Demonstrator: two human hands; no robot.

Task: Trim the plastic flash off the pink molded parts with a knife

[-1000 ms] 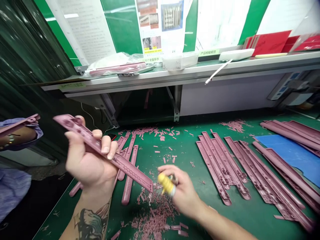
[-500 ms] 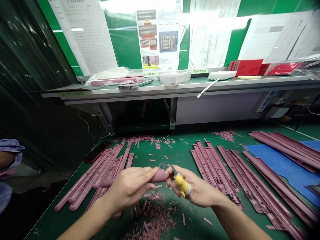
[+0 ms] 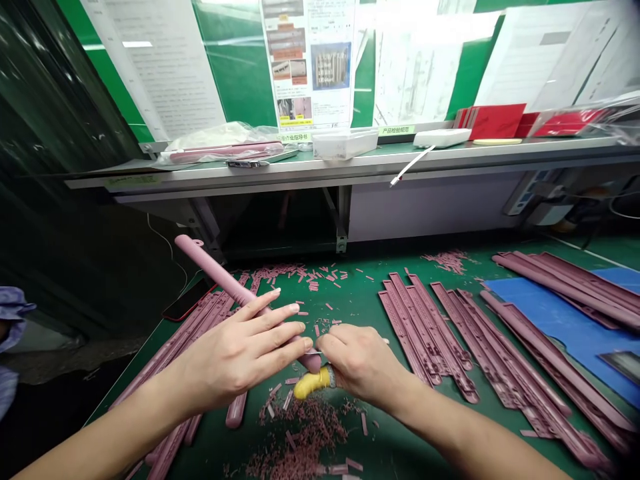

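One pink piece is held above the green table, slanting from upper left down to the right. Its middle and lower part are crossed by the left hand; its lower tip is exposed just beside the right hand.

Left grip: fingers extended and slightly spaced, laid over the piece; the thumb is hidden, but the piece is judged to be clamped beneath them. Right grip: fingers curled tightly together on a thin blade, of which only a sliver is seen at the piece's lower end. A yellow finger cover is noted protruding below the right hand, near that tip.

Pink shavings are scattered under the hands. More pink pieces are laid out at left and at right, near a blue sheet. A red-edged phone is partly seen at left.
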